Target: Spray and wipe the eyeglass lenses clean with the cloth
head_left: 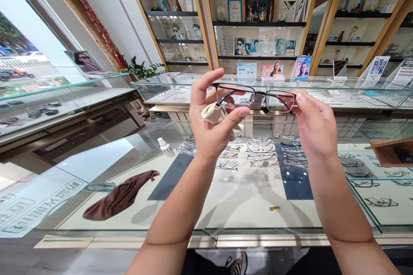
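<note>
A pair of eyeglasses (260, 93) with a thin dark frame and clear lenses is raised above the glass counter. My right hand (315, 121) pinches it at the right end, by the hinge, between thumb and fingers. At the other end my left hand (208, 126) holds a bunched cream cleaning cloth (214, 113) in its curled fingers. Its thumb stands apart in front of the near lens, and its index finger points up beside the frame's left corner. One temple runs behind the lens towards the cloth; whether the left fingers also grip it, I cannot tell.
Below is a glass display counter (238, 219) with rows of eyeglasses (263, 150) inside. On it lie a brown cloth (122, 195) and a small white bottle (165, 147). A wooden tray (392, 152) stands at right. More showcases (174, 94) and shelves (258, 23) stand behind.
</note>
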{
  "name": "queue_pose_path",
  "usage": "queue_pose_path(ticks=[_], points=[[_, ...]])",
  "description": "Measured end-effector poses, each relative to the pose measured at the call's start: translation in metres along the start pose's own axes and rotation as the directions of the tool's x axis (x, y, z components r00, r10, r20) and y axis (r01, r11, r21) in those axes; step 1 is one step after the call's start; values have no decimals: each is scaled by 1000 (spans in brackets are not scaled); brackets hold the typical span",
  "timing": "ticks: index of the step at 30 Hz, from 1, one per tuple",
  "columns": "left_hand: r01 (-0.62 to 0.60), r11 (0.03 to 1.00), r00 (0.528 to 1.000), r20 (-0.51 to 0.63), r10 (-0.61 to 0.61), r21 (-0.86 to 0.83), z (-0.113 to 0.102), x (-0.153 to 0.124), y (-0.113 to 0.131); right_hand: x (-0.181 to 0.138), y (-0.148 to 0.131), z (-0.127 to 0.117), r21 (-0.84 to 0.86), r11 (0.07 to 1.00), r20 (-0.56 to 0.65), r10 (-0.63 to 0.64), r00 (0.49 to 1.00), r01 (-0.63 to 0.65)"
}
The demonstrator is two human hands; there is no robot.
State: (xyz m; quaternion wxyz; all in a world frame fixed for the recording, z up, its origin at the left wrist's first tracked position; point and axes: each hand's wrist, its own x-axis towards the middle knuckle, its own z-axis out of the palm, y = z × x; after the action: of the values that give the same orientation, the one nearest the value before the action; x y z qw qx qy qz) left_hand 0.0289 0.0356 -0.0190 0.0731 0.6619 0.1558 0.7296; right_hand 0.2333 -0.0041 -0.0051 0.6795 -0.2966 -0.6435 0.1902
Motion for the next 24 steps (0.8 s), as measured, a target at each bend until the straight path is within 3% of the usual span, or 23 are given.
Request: queue_pose_path(ticks=[4,7,12,18,24], points=[[2,997,999,-40,1,82,3,-1,3,0,0,1,-47,999,8,16,1000,-15],[6,999,998,-63,-3,41,5,-3,4,0,-1,1,-56,998,14,25,1000,-25],[232,962,971,-31,-239,-143,4,-2,4,1,-1,-2,-38,999,47,-14,999,16],[563,768,825,161,-541,-305,7,0,8,-1,2,0,-120,981,146,-136,980,154],[755,518,651,361,-668,-402,17,-2,18,-3,0,4,-155,964,203,-181,962,214]])
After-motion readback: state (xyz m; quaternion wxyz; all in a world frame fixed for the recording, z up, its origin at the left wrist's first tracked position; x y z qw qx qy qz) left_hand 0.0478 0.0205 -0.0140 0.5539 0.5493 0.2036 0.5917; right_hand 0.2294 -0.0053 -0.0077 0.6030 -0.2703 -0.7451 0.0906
